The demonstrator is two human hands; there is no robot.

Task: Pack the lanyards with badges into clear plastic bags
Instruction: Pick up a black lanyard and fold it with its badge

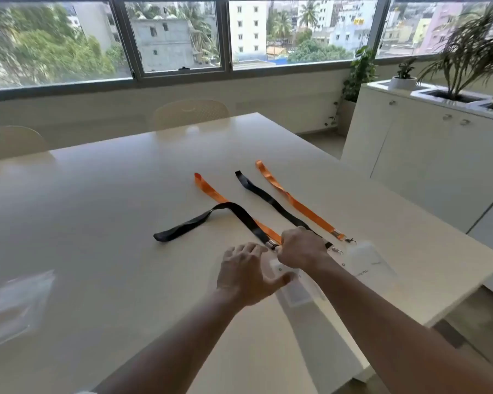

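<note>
Several lanyards lie side by side on the white table: a bent black one, an orange one partly under it, a straight black one and a far orange one. Their clips point toward me. My right hand is closed around the clip end of the bent black lanyard. My left hand lies with fingers spread on a clear badge holder below that clip. Another badge holder sits to the right. A pile of clear plastic bags lies at the left.
Two cream chairs stand behind the table's far edge. A white cabinet with potted plants runs along the right. The table's right edge is close to the badge holders.
</note>
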